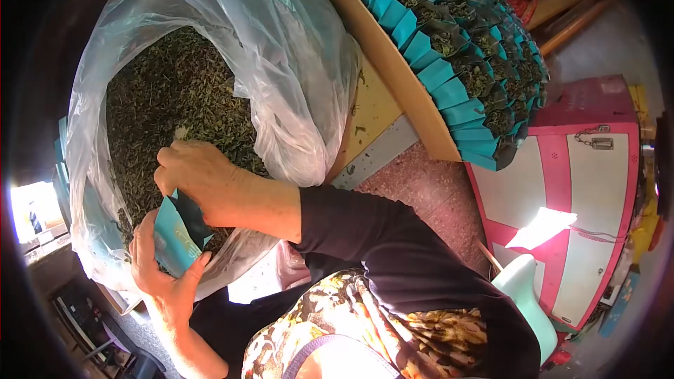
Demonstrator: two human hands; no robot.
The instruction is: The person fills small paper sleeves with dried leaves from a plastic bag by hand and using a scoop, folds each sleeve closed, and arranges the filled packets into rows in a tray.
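My left hand [163, 277] grips a small turquoise paper packet [175, 238], thumb on one side and fingers on the other. The packet is tilted, and its dark inside faces my right hand [200, 172]. That hand is closed, fingers curled down just above the packet's mouth; what they hold, if anything, is hidden. Both hands are over a large clear plastic bag [295, 63], its mouth spread wide. Dried, shredded green-brown leaves [168, 84] fill the bag.
At the upper right, a cardboard box [393, 77] is packed with rows of turquoise packets [449, 91] holding dried leaves. A pink and white cabinet [590, 168] stands at the right, with a pale green chair [523, 295] before it. Wooden poles [576, 17] lie behind.
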